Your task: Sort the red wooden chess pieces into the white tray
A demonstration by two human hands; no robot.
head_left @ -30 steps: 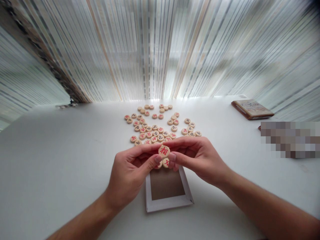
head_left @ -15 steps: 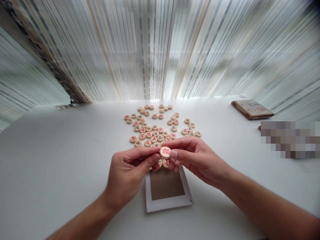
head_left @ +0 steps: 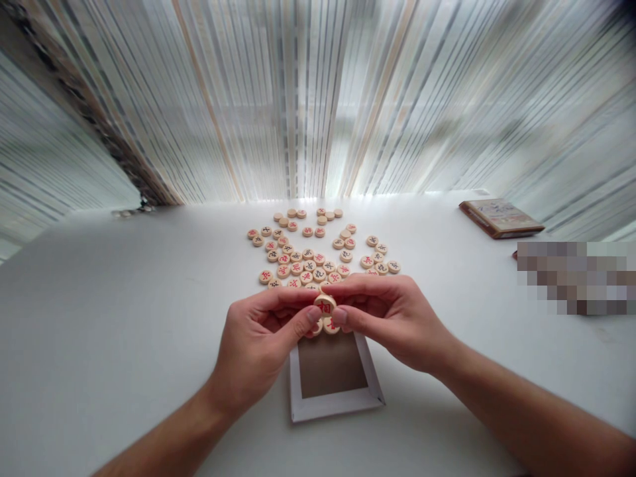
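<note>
Between my two hands is a round wooden Chinese chess piece (head_left: 325, 305) with a red character, its face tilted toward me. My left hand (head_left: 271, 334) pinches its left side with thumb and forefinger. From the right, my right hand (head_left: 392, 318) grips it the same way. Below it lies a shallow white-rimmed box part (head_left: 338, 404) with a brown inside. More pieces, one a red-lettered piece (head_left: 331, 324), sit at its far end, partly covered by my hands.
Beyond my hands, several loose chess pieces (head_left: 308, 265) lie scattered on the white table (head_left: 163, 318), lettered red or black, some blank side up. A flat brown-edged box (head_left: 501, 218) rests at the right. Striped curtains (head_left: 308, 99) hang behind the table.
The held piece has tipped more upright and shifted slightly left. My right fingers have drawn in behind it, while my left hand has moved slightly right.
</note>
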